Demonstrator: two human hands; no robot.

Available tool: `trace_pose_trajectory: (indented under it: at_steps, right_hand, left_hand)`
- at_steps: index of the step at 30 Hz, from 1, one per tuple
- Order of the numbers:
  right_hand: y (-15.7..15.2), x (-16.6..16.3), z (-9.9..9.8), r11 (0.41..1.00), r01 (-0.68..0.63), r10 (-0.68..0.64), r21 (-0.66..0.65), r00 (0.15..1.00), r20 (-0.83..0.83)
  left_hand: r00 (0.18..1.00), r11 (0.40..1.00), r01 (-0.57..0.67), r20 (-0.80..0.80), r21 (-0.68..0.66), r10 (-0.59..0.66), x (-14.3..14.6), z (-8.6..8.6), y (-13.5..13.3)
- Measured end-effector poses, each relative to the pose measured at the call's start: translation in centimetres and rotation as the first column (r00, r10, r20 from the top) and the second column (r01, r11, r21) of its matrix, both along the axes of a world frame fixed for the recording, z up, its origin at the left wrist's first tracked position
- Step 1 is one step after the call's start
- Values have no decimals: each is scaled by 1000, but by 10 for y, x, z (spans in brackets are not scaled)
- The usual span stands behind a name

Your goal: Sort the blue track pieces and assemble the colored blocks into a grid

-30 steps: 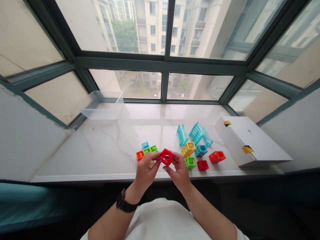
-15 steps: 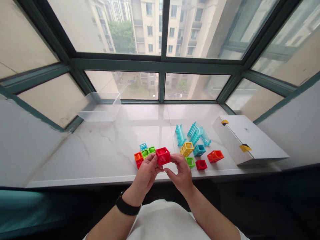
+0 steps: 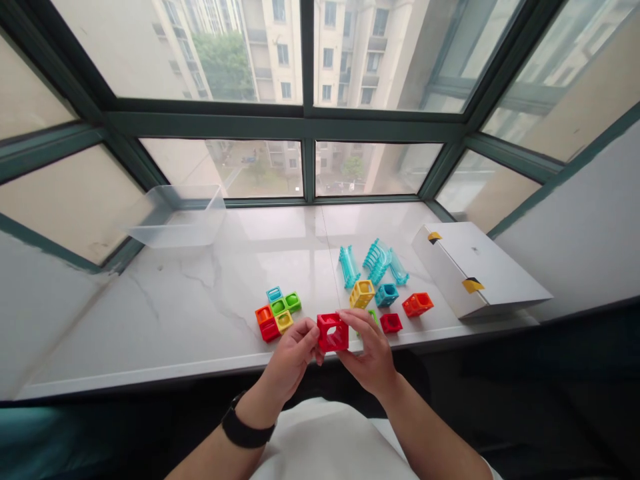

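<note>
A red hollow block (image 3: pixel 333 323) with a round opening faces me, held up near the sill's front edge. My left hand (image 3: pixel 294 352) pinches its left side, while my right hand (image 3: pixel 369 350) grips its top right corner and lower side. Left of the hands lies a cluster of blocks: a blue block (image 3: pixel 275 294), two green ones (image 3: pixel 291 302), an orange one (image 3: pixel 263 314), a red one (image 3: pixel 270 329) and a yellow one (image 3: pixel 285 321). Behind my right fingers a green block (image 3: pixel 373 316) is partly hidden. A yellow block (image 3: pixel 362 293) stands just beyond it.
Right of my hands sit a blue block (image 3: pixel 387 295), a red block (image 3: pixel 391 323) and an orange-red block (image 3: pixel 419 304). Several clear blue track pieces (image 3: pixel 349 267) lie behind. A white box (image 3: pixel 483 267) stands at the right, a clear plastic bin (image 3: pixel 175 233) at the back left by the window.
The red block has been turned so its round opening now faces me. My right hand has closed onto it. The view has shifted slightly to the right.
</note>
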State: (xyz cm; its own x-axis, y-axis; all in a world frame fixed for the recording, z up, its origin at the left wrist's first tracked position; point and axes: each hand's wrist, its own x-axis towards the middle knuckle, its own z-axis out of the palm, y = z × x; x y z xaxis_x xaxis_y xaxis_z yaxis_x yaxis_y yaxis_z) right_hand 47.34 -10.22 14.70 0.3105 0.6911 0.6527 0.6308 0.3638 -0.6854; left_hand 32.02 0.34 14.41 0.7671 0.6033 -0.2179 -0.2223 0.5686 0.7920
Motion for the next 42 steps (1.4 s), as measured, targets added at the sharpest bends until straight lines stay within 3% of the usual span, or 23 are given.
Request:
trace_pose_trajectory:
  at_steps: [5,11,15,18,22,26,30,35,42]
  right_hand:
    - [-21,15,-3,998,14,-12,-60,999,30]
    - [-43,28,-6,997,27,-21,-73,997,79]
    - [-62,50,-16,982,156,-149,-103,986,77]
    - [-78,75,-30,945,285,-291,-159,957,-11]
    - [-96,104,-41,904,364,-394,-223,913,-110]
    - [-107,124,-43,871,422,-455,-253,886,-88]
    - [-113,136,-49,852,409,-447,-327,893,-47]
    - [-109,147,-59,826,332,-346,-455,937,55]
    - [-95,160,-70,761,313,-315,-568,944,98]
  left_hand:
    - [993,987,119,-29,112,-116,5,-2,-12]
    - [976,966,215,-50,143,-210,15,-10,-29]
    - [962,928,262,-152,265,-228,20,-25,-27]
    - [934,843,317,-298,435,-197,22,-44,-20]
    - [877,621,449,-449,643,-170,24,-59,-19]
    - [862,393,504,-418,769,-286,37,-60,-35]
    - [849,240,509,-436,827,-299,61,-69,-54]
    - [820,162,570,-545,805,-178,94,-88,-71]
    - [760,184,647,-645,740,-81,121,-99,-84]
